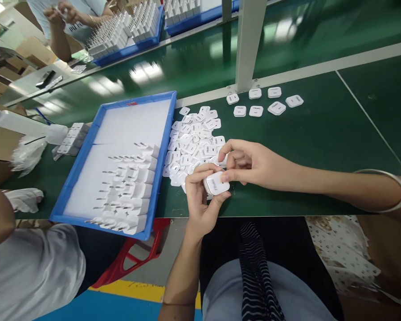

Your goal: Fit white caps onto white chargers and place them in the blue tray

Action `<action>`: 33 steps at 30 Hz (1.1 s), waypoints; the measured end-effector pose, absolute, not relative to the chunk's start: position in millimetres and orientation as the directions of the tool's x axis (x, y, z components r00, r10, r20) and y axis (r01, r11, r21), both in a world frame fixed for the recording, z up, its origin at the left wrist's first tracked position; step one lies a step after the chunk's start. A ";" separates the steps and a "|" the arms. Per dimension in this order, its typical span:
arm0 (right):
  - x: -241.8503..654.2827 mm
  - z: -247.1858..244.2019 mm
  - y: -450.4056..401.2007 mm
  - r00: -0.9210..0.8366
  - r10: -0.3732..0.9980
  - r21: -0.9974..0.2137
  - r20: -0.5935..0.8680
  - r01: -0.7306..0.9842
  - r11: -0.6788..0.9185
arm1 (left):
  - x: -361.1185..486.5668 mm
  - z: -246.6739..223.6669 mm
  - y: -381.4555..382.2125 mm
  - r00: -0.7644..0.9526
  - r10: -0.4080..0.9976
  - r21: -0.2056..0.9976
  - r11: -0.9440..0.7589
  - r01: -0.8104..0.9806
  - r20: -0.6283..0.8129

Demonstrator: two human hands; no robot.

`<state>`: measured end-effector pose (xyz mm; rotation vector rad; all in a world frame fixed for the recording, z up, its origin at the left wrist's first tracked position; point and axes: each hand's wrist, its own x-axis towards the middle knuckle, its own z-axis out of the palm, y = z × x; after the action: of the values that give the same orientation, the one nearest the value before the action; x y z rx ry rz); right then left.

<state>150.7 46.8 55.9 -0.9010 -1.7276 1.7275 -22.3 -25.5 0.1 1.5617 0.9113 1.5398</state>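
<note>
My left hand (202, 196) is closed around a white plug charger (217, 183), its printed end cover facing up. My right hand (250, 164) presses its thumb on the edge of that cover, the other fingers curled; what lies under them is hidden. Just beyond both hands spreads a pile of loose white end covers (192, 138), each with a small slot. To the left, a blue tray (100, 127) with a white liner holds rows of white plug chargers (133, 191), their metal pins pointing left.
Several white covers (255, 111) lie spaced out on the green table (321, 133), near a metal post (249, 49). Across the bench, a person (76, 20) works beside a tray of chargers (123, 31). Another person's sleeve (47, 267) is at the left, above a red stool (130, 258).
</note>
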 end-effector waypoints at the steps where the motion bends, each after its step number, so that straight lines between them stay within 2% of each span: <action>1: 151.0 55.5 47.6 -0.641 0.763 -0.996 -0.086 0.065 -0.058 | -22.4 0.5 -26.0 0.025 0.883 0.883 -0.468 -0.031 0.469; 7: 155.7 53.6 53.9 -0.562 0.823 -0.995 -0.076 -0.009 -0.098 | -23.8 0.0 -26.1 0.041 0.852 0.853 -0.520 -0.046 0.522; 14: 155.3 49.1 50.6 -0.610 0.788 -0.993 -0.083 -0.016 -0.117 | -24.1 1.4 -25.1 0.067 0.831 0.834 -0.549 -0.056 0.552; 21: 152.8 51.4 42.9 -0.700 0.710 -0.991 -0.080 -0.023 -0.135 | -24.2 2.9 -26.9 0.068 0.847 0.848 -0.519 -0.107 0.527; 33: 151.5 44.3 45.9 -0.706 0.698 -0.986 -0.124 0.007 -0.168 | -27.8 -0.9 -31.7 0.014 0.888 0.886 -0.456 -0.078 0.459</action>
<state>151.5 45.9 44.3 -0.8055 -1.6289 1.9240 -27.8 -31.7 -0.9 1.5051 0.8665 1.5560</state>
